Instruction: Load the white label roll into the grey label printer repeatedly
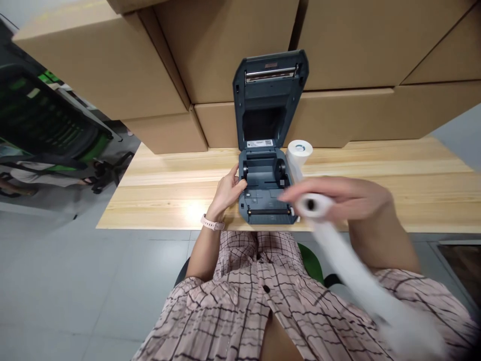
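The white roll (321,206) is in the right hand (355,198), above the front right corner of the printer (263,200). The fingers of this hand are closed around the roll, and its dark round hole faces the camera. A long white strip (353,268) hangs down from it, blurred, so I cannot read its surface.

The roll should be quite light, I think, and firm when it is wound tight. The loose strip is probably soft, smooth and easy to crease or tear. It would be safer to hold the roll by its 2 ends than to pull on the strip.

The left hand (228,189) grips the left wall of the printer, with the thumb on the rim. The printer is dark blue-grey, on the worktop (169,193), with its lid (265,98) standing open and a black roller (268,212) along the front. It looks like hard plastic, rather heavy; the low side walls seem a better hold than the lid. Just beside it, a 2nd roll (299,157) stands upright.
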Demonstrator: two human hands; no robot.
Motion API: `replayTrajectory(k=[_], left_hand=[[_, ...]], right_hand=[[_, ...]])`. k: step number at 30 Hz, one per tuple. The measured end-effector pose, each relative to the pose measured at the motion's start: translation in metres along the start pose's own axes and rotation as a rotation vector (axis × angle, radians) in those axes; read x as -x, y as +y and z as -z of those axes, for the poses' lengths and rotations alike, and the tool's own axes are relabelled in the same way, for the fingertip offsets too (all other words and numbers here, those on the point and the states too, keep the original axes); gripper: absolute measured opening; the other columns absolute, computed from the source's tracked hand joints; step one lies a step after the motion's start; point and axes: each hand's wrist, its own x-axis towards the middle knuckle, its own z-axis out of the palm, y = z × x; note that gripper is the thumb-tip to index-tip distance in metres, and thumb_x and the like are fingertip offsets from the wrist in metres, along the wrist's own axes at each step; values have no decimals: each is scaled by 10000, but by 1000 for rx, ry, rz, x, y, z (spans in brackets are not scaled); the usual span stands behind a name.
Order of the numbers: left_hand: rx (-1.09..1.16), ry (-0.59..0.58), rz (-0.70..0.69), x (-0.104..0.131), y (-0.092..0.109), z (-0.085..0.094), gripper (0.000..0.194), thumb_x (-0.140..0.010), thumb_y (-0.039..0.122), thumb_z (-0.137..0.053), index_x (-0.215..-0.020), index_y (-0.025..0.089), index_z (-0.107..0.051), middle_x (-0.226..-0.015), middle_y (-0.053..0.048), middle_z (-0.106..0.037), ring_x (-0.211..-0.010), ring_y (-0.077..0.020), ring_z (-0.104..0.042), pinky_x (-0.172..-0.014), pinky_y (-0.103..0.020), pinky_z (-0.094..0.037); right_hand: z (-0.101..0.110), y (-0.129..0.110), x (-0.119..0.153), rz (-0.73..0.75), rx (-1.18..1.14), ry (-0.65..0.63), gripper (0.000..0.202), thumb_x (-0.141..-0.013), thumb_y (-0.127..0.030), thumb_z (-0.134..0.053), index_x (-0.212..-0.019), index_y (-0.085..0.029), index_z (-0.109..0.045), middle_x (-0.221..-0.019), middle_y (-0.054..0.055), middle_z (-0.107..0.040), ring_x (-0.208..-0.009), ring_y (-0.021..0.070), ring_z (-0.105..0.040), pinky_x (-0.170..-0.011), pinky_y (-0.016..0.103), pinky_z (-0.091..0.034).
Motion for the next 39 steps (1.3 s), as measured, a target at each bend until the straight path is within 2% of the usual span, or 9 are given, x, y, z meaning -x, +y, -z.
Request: replayTrajectory(k=[2, 5, 12, 19, 22, 25, 29, 34, 39], left_hand=[[2, -3, -11, 0, -2, 0, 818, -851, 261, -561, -1650, 112, -467, -613, 89, -468, -606, -145, -430, -639, -289, -311], [15, -4, -20, 0, -4, -1, 818, -863, 259, -557, -1655, 85, -452, -628, 82, -474, -606, -143, -432, -624, -289, -313], [110, 55, -19, -2, -14, -8, 790, -893, 274, -580, -1652, 85, -467, -622, 91, -410, -603, -132, -387, -616, -282, -291], [222, 78, -1, -3, -20, -12, 801, -895, 303, -643, -1651, 97, -477, -634, 95, -413, -608, -121, -380, -617, -274, -298], [256, 82, -7, -2, -21, -13, 802, -888, 303, -650, -1645, 97, -485, -632, 102, -395, -599, -115, -358, -612, -271, -286], [308, 93, 2, -2, -23, -15, 801, -878, 311, -674, -1635, 115, -503, -629, 104, -405, -592, -113, -355, -612, -271, -291], [319, 114, 21, -2, -23, -16, 804, -880, 322, -685, -1631, 97, -505, -631, 101, -424, -596, -112, -364, -610, -269, -293], [339, 119, 29, 1, -19, -16, 795, -889, 324, -696, -1632, 112, -509, -632, 103, -416, -595, -110, -362, -608, -268, -292], [356, 123, 47, 2, -18, -16, 787, -888, 325, -711, -1625, 122, -522, -653, 92, -450, -602, -112, -389, -616, -272, -316]], right_hand=[[-21, -21, -34, 70, 38, -210, 698, -976, -778, -513, -1561, -410, -611, -1399, 44, -756, -1249, 339, -720, -1015, 505, -607], [-43, -24, -67, 63, 121, -317, 649, -1087, -532, -420, -1686, -286, -454, -1631, 116, -595, -1445, 397, -596, -1173, 619, -503], [-58, 9, -67, 38, 225, -281, 675, -1133, -442, -348, -1758, -200, -268, -1475, 190, -686, -1281, 361, -677, -1101, 597, -541], [-49, 15, -71, 145, 260, -285, 471, -1115, -335, -426, -1520, -200, -623, -1328, 164, -769, -1199, 328, -735, -1018, 528, -603], [-54, 15, -69, 141, 274, -297, 520, -1128, -337, -393, -1581, -157, -573, -1465, 199, -716, -1324, 347, -705, -1104, 584, -577], [-66, 13, -57, 169, 260, -245, 579, -1143, -359, -387, -1684, -161, -446, -1728, 188, -467, -1588, 332, -496, -1268, 605, -464], [-80, 4, -38, 144, 304, -139, 591, -1162, -383, -371, -1707, -155, -405, -1765, 179, -386, -1654, 301, -383, -1326, 583, -412], [-84, -10, -20, 151, 409, -61, 524, -1164, -335, -373, -1596, -107, -560, -1725, 216, -431, -1626, 329, -429, -1280, 596, -475], [-88, -21, -10, 162, 486, 11, 479, -1160, -280, -388, -1498, -49, -638, -1595, 242, -604, -1481, 348, -621, -1168, 566, -589]])
